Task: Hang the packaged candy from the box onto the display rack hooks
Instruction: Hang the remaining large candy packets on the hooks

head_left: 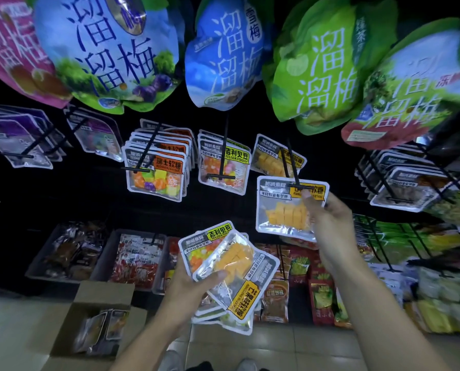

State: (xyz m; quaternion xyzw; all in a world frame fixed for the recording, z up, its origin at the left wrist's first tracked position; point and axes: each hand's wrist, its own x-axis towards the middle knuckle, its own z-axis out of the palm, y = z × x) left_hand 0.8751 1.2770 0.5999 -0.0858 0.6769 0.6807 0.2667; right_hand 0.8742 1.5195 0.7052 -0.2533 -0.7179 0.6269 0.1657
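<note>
My right hand [330,226] pinches a clear pack of orange candy cubes [282,210] by its right edge, its top at the tip of a black rack hook [294,167]. One more orange pack [274,156] hangs further back on that hook. My left hand [194,290] grips a fanned stack of candy packs [234,266], an orange one on top and a mixed-colour one behind. An open cardboard box [95,317] with more packs stands on the floor at lower left.
Neighbouring hooks carry mixed-colour candy packs [156,170] [223,164] and dark packs [405,188]. Large plum snack bags [111,49] hang overhead. Grey bins of snacks [71,253] and red and green packets line the lower shelf. Tiled floor lies below.
</note>
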